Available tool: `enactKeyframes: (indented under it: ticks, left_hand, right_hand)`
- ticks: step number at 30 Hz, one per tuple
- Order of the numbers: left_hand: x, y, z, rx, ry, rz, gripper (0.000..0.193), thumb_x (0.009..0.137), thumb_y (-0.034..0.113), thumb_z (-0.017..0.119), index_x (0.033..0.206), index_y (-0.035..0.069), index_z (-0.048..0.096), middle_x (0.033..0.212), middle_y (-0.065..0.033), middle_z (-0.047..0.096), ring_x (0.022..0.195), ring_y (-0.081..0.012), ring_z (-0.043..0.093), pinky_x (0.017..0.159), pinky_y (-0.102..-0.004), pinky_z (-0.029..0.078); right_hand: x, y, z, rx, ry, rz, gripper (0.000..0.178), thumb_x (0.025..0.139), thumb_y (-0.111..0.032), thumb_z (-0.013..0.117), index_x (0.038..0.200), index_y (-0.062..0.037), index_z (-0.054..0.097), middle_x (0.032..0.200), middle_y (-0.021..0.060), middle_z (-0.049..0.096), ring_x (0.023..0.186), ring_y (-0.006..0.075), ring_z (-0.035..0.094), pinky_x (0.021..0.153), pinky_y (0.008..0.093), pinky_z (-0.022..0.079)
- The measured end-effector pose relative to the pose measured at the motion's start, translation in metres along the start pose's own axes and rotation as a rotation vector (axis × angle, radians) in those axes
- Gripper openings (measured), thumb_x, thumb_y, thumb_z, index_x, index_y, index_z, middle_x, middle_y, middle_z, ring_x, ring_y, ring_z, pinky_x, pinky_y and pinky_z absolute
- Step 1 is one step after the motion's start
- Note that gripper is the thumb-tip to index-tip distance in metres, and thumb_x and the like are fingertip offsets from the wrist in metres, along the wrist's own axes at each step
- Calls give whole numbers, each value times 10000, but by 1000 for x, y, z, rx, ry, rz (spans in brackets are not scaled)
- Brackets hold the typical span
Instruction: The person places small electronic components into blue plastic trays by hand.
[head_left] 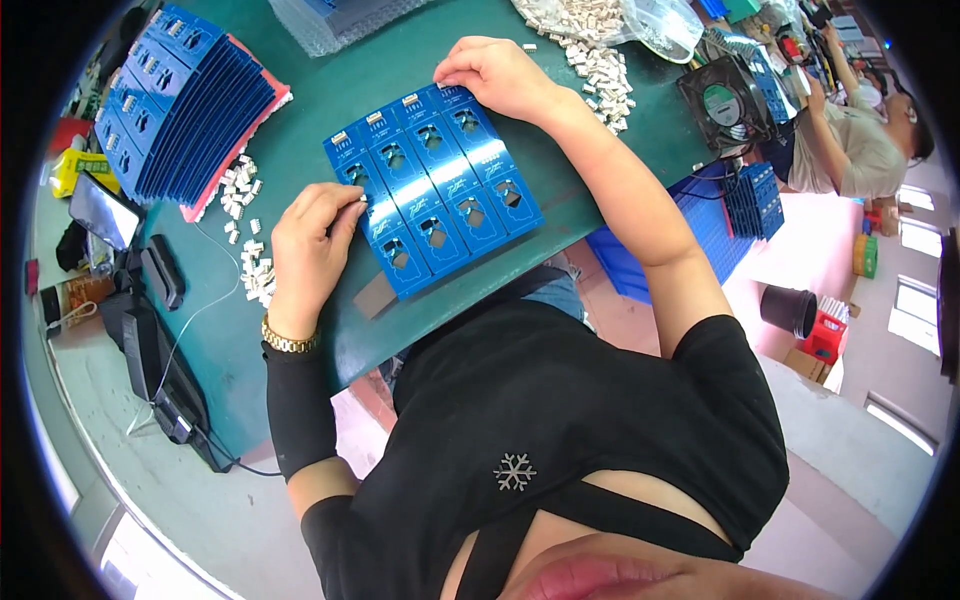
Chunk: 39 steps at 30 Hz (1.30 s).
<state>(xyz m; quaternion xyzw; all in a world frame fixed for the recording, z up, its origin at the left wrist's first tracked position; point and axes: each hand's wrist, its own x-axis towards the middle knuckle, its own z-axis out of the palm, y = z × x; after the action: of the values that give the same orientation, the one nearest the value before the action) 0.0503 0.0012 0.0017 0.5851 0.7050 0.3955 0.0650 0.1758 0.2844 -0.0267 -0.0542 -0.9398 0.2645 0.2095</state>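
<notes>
A blue circuit board panel (443, 180) with several cutouts lies tilted near the front edge of the green table. Three white connectors (375, 118) show along its far edge. My right hand (505, 80) reaches to the panel's far right corner, its fingertips closed on a small white connector at the edge, mostly hidden by the fingers. Beside the panel's left edge is my left hand (310, 240), thumb and forefinger pinched on a small white piece that looks like another connector. A brown flat piece (375, 297) sticks out under the panel's near left corner.
Stacked blue panels (185, 110) stand at the far left on pink padding. Loose white connectors (600, 80) are heaped at the far right, with more (240, 190) left of my left hand. A black fan (722, 103) stands at the right edge; a co-worker (850, 140) is beyond.
</notes>
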Motion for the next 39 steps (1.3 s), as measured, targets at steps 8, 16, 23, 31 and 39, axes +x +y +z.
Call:
enactKeyframes:
  ticks: [8,16,23,31,39]
  left_hand:
    - [1,-2,-6,47,129,-110,109,829,19,709,936,28,689,904,-87,673,750,-207,643,664,-297,519]
    - [0,-10,-13,109,148,-104,105,854,7,695,958,8,693,915,-73,675,763,-144,631,697,-253,514]
    - [-1,-5,-14,104,188,-76,103,840,25,712,942,32,699,905,-76,678,726,-162,637,661,-273,513]
    - [2,-6,-16,125,201,-53,103,833,23,720,934,25,697,884,-67,677,692,-138,616,642,-252,502]
    - [1,-5,-15,107,199,-71,105,832,13,717,934,19,695,872,-65,672,682,-132,604,638,-250,494]
  right_hand:
    - [-2,4,0,-61,32,-59,102,874,-82,655,943,-51,725,912,79,672,861,244,666,776,320,541]
    - [-1,9,2,3,26,-74,104,875,-81,654,945,-49,723,907,81,672,856,243,665,767,313,540]
    - [-3,5,2,-84,45,-110,107,875,-95,648,943,-66,725,908,71,670,860,246,662,767,322,537]
    - [-1,10,-1,-158,34,-124,112,880,-113,643,945,-73,724,921,72,673,876,253,662,782,338,532]
    - [1,18,1,58,-21,-31,112,884,-98,653,959,-53,724,924,77,678,870,227,669,787,314,535]
